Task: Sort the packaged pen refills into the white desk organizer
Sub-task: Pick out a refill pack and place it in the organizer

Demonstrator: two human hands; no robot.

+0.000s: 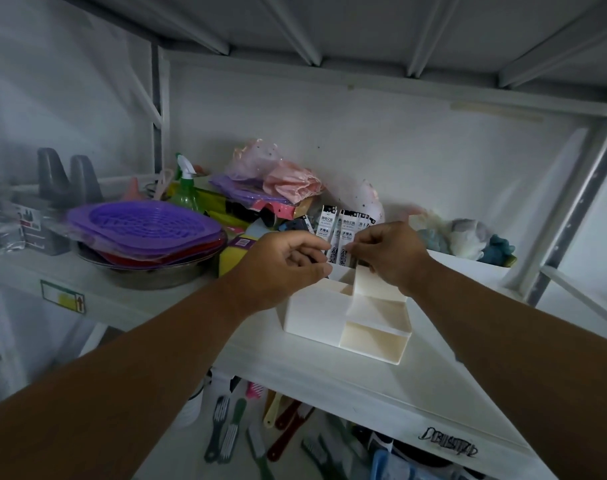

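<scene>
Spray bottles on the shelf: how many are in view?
1. The green spray bottle with a white trigger stands at the back left, behind the purple baskets. Clutter may hide others.

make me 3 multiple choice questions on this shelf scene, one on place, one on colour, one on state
1. Where do the refill packs stand?
A. in the organizer's back section
B. in the metal bowl
C. on the lower shelf

2. What colour is the top basket at left?
A. green
B. purple
C. black

3. What is the right hand doing?
A. lying flat on the shelf
B. pinching a refill pack
C. gripping the spray bottle

Key: 1 A, the packs rise from the rear of the white organizer; 2 B, its mesh is purple; 3 B, its fingertips close on a pack.
</scene>
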